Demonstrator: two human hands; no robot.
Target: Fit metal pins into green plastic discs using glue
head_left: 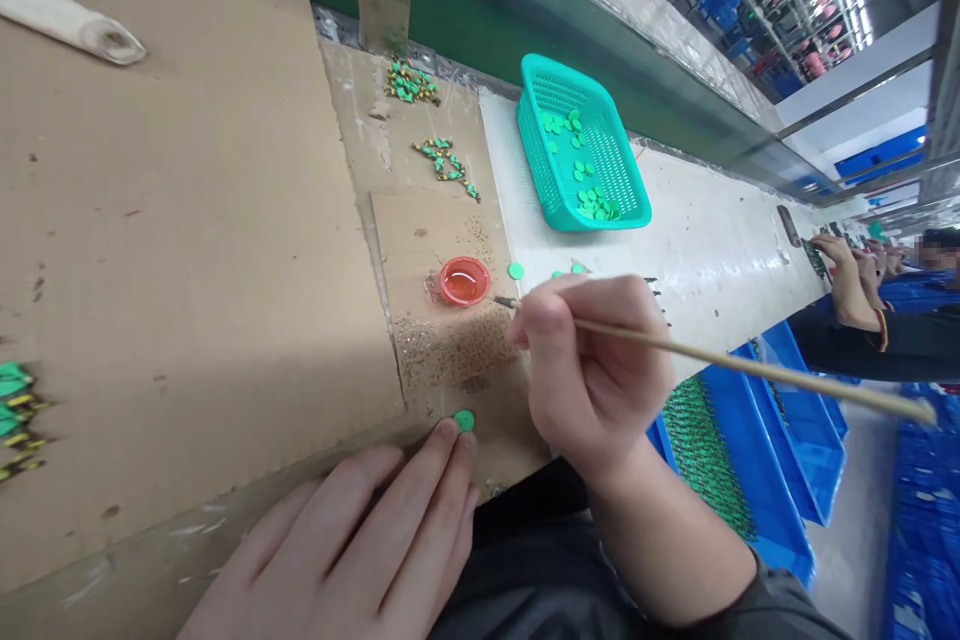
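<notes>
The person's right grip (596, 370) grasps a thin brush (750, 363), whose tip is near a red cup (465, 303) left of that grip; the left grip (375, 530), released and laid flat, touches a green disc (465, 419) with two fingertips (447, 428); beyond the right grip stands a basket (538, 160) holding similar discs (596, 205)

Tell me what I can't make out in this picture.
In the head view:
Part of the small round green disc: covered by the left hand.
Middle of the thin wooden brush: wrapped by the right hand.
Far end of the long off-white rod: cut off by the left edge.
Green, yellow and brown pieces at the left: cut by that edge, blurred.
Tiny specks on the brown cardboard: too small to identify.
</notes>
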